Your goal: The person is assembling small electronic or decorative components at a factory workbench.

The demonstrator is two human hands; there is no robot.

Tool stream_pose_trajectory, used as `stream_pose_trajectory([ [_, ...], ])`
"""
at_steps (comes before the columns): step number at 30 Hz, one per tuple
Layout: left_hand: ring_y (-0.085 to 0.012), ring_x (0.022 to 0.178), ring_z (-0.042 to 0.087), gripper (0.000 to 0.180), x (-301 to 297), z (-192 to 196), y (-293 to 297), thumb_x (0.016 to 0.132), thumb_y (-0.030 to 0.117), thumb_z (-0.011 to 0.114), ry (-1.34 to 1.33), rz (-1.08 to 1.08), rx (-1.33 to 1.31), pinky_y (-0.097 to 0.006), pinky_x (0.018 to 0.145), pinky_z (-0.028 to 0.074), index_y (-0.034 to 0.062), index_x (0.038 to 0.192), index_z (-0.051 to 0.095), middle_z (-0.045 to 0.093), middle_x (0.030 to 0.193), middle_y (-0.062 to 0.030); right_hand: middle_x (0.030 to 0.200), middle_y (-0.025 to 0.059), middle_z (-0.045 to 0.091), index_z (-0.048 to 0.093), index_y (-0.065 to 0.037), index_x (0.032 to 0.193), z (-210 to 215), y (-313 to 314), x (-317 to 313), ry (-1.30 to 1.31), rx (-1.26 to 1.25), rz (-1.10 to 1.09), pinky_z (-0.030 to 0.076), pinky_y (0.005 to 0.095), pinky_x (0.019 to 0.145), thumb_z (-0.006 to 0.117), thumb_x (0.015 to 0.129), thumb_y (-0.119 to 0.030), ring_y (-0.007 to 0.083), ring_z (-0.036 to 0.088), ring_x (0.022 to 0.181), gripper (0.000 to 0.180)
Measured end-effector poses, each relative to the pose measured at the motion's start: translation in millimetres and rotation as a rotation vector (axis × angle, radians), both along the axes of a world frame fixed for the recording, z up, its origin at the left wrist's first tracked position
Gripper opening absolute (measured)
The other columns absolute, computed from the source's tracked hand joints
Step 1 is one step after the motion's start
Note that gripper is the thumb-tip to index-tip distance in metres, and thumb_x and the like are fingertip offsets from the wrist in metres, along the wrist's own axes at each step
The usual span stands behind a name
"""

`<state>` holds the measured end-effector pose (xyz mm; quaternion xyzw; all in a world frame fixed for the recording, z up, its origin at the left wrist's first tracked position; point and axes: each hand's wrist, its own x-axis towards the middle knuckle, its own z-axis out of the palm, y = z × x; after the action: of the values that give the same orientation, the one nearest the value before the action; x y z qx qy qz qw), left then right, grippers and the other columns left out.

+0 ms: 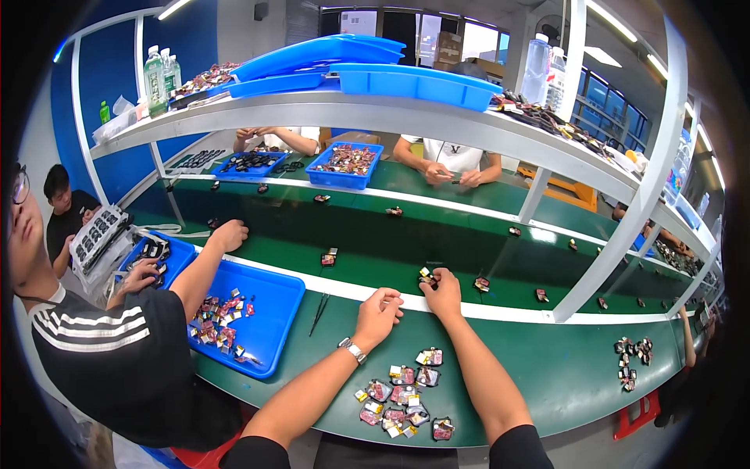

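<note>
My right hand (444, 295) reaches to the white edge strip of the green belt, its fingers closed on a small electronic module (426, 276) with a black case and a yellow-and-silver part. The fingers cover some of it. Beside it, my left hand (379, 316), with a metal watch on the wrist, hovers over the near table; its fingers are loosely curled and apart, with nothing visible in them. Between my forearms a group of similar modules (403, 395) lies on the green table, showing red boards and silver-yellow cells. Black tweezers (319, 314) rest left of my left hand.
A blue tray (291, 301) with loose red boards stands left, near a co-worker's arm (205, 270). More modules (328, 258) sit spaced along the belt (367, 270). A white frame post (621, 187) and a shelf (312, 111) with blue trays and bottles rise beyond. Other people sit opposite.
</note>
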<state>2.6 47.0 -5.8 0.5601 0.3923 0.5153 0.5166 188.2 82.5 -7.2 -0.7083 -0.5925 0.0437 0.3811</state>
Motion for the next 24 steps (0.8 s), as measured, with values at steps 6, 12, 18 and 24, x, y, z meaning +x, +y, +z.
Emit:
stream_pose_trajectory([
  [6,-0.0149,0.08,0.064,0.034,-18,3,3,0.102,0.028,0.045,-0.138,-0.326,-0.285,-0.028,0.071,0.055,-0.001,0.116,0.056,0.065,0.105,-0.0123,0.114,0.0076,0.063,0.047,-0.009,0.135,52,-92,6,0.115,-0.002,0.648,0.04,0.0386,0.102,0.075,0.072,-0.005,0.0289,0.049,0.115,0.069],
  [12,-0.0168,0.1,0.063,0.043,-11,22,-9,0.102,0.028,0.046,-0.066,-0.811,-0.411,-0.031,0.085,0.055,0.0008,0.135,0.048,0.063,0.11,-0.0094,0.117,0.0122,0.058,0.048,-0.009,0.135,54,-121,10,0.092,0.032,0.699,0.042,0.0385,0.101,0.073,0.075,-0.007,0.0305,0.052,0.115,0.064],
  [18,-0.0202,0.108,0.061,0.037,-2,19,-16,0.099,0.014,0.05,-0.218,-0.657,-0.425,-0.039,0.095,0.053,0.0015,0.134,0.046,0.057,0.121,-0.0121,0.108,0.0118,0.06,0.06,-0.004,0.114,40,-122,-4,0.056,0.213,0.415,0.052,0.0373,0.08,0.073,0.078,-0.009,0.0276,0.06,0.094,0.039],
  [24,-0.0207,0.108,0.06,0.031,-1,21,-20,0.096,0.008,0.055,-0.243,-0.666,-0.463,-0.039,0.097,0.052,0.0039,0.126,0.051,0.058,0.119,-0.0115,0.093,0.0116,0.06,0.062,-0.004,0.095,34,-121,-15,-0.082,0.233,0.318,0.053,0.0367,0.069,0.072,0.075,-0.011,0.0285,0.062,0.088,0.023],
])
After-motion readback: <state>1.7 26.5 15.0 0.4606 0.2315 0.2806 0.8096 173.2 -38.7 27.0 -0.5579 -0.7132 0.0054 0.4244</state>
